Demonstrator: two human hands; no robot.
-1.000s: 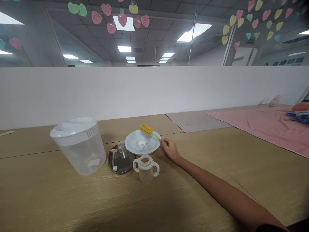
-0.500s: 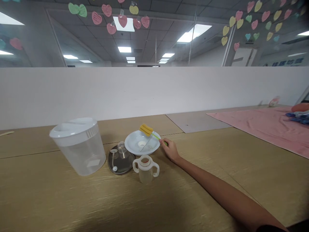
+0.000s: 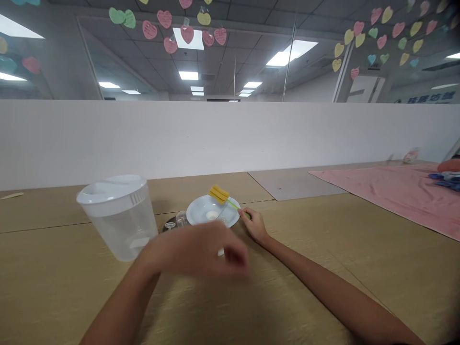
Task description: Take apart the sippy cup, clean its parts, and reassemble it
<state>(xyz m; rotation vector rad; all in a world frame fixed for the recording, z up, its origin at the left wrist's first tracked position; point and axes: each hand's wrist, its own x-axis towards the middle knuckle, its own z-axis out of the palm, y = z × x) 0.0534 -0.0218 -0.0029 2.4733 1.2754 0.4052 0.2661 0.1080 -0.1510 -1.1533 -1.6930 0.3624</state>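
My right hand (image 3: 253,224) is closed on the green handle of a sponge brush, whose yellow head (image 3: 219,194) rests over the far rim of a white bowl (image 3: 197,211). My left hand (image 3: 212,249) is blurred and hangs in front of the bowl, its fingers curled downward. Behind it the two-handled cup is almost wholly hidden; only a small white bit shows. Left of the bowl, a round metal tray, mostly covered by my left hand, bears a clear cap (image 3: 181,218) and a small white part (image 3: 170,224).
A tall translucent bucket with a white lid (image 3: 118,215) stands at the left. A pink cloth (image 3: 395,191) covers the right side, with blue and orange items on it. A white wall (image 3: 215,139) runs along the back. A flat stick (image 3: 12,196) lies far left.
My left hand has come into view from below and now covers the cup and most of the tray. My right hand and the brush have hardly moved.
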